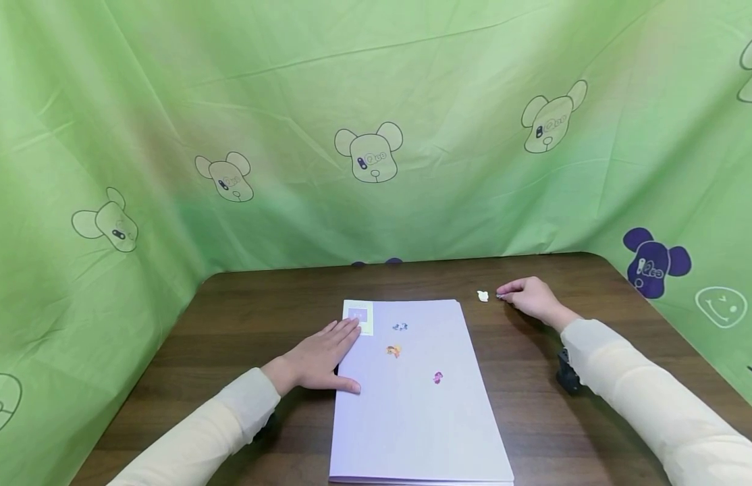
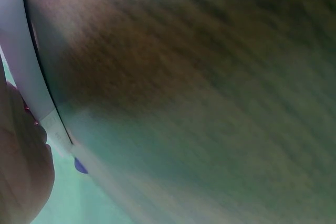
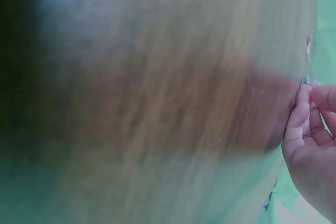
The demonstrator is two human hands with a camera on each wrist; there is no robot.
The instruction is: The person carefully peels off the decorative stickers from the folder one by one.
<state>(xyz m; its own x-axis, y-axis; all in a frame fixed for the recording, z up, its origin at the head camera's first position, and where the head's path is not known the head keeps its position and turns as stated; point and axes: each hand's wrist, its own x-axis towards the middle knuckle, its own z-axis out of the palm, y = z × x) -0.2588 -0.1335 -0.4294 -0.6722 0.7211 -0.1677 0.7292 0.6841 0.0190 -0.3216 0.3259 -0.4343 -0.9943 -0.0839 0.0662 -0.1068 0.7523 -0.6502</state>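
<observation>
My left hand (image 1: 323, 354) lies flat with spread fingers over the left edge of a white pad of paper (image 1: 412, 432), thumb on the sheet. Its fingertips reach a square label (image 1: 366, 325) in the top left corner. On the sheet are a blue-and-white sticker (image 1: 400, 327), an orange sticker (image 1: 393, 351) and a pink sticker (image 1: 438, 377). Right of the pad, my right hand (image 1: 536, 300) pinches a small sticker-like piece (image 1: 500, 295) between thumb and fingertips, close over the table. The fingers cover most of it. A white cut-out piece (image 1: 482, 296) lies just left of those fingertips.
The brown wooden table (image 1: 260, 297) has rounded far corners. Behind it and at both sides hangs a green curtain (image 1: 291, 202) with cartoon bear heads. A dark wrist camera (image 1: 568, 373) sits under my right sleeve.
</observation>
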